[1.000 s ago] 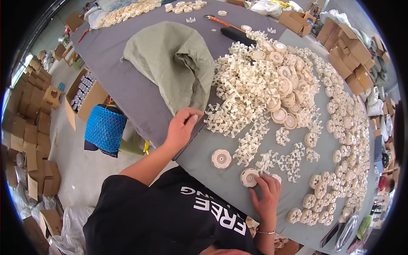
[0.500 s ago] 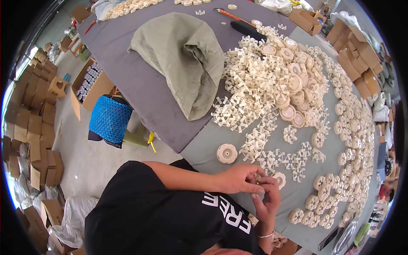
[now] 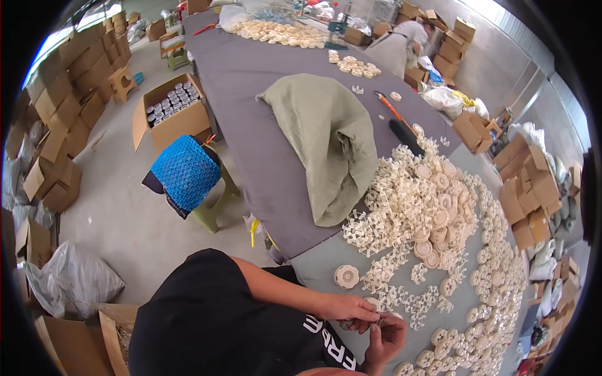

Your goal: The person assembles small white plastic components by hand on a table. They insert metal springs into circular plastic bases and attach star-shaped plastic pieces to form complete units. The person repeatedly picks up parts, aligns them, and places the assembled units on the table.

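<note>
My left hand [image 3: 352, 309] reaches in from the left, and my right hand [image 3: 387, 336] comes up from the lower edge. Their fingertips meet in a pinch at the near edge of the table. Whatever lies between them is too small to make out. Just past the hands, partly covered by them, are pale round plastic wheels [image 3: 372, 303]. One larger cream wheel [image 3: 346, 276] lies alone beyond my left forearm. Farther off rises a heap of white, claw-like plastic rings [image 3: 401, 200] mixed with cream wheels [image 3: 442, 216]. A few flat rings [image 3: 421, 304] trail from it toward my hands.
Many assembled cream wheels [image 3: 495, 269] spread along the table's right side. A crumpled olive cloth [image 3: 326, 144] lies on the grey table cover [image 3: 241, 94]. Behind it is an orange-handled tool [image 3: 395, 111]. At left stand a blue-covered stool [image 3: 188, 172] and cartons [image 3: 172, 109]. A person [image 3: 401, 47] bends at the back.
The view has tilted up, bringing the far table end and another person into sight. My hands stay together, with the fingertips now pinched closer.
</note>
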A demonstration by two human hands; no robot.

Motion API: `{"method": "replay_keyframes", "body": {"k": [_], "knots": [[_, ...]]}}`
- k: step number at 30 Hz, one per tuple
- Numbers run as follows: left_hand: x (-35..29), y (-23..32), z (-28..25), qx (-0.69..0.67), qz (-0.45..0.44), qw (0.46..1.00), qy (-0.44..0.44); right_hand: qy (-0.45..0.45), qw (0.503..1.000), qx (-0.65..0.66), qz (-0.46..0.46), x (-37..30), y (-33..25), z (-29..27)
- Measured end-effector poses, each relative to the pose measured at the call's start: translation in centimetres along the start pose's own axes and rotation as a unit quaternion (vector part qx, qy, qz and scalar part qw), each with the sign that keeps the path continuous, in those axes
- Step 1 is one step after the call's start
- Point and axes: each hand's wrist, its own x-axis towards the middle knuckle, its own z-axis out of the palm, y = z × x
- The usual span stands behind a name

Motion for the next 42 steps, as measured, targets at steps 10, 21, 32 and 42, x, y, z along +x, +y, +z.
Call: {"method": "replay_keyframes", "body": {"k": [10, 21, 32, 42], "knots": [[-3.6, -1.4, -1.0, -0.147, -0.166, 0.967, 0.129, 0.079, 0.996, 0.031, -0.018, -1.2, 1.1, -0.4], [-1.5, -3.0, -0.1, 0.214, -0.079, 0.974, -0.002, 0.194, 0.958, -0.199, 0.072, -4.2, 2.6, -7.7], [5.3, -0.4, 0.8, 0.647, 0.134, 0.740, 0.125, 0.060, 0.890, -0.422, 0.159, 1.8, 0.9, -10.0], [5.6, 1.2, -0.4, 0.693, 0.099, 0.708, 0.099, 0.173, 0.842, -0.490, 0.144, -0.3, 2.2, -11.5]]}}
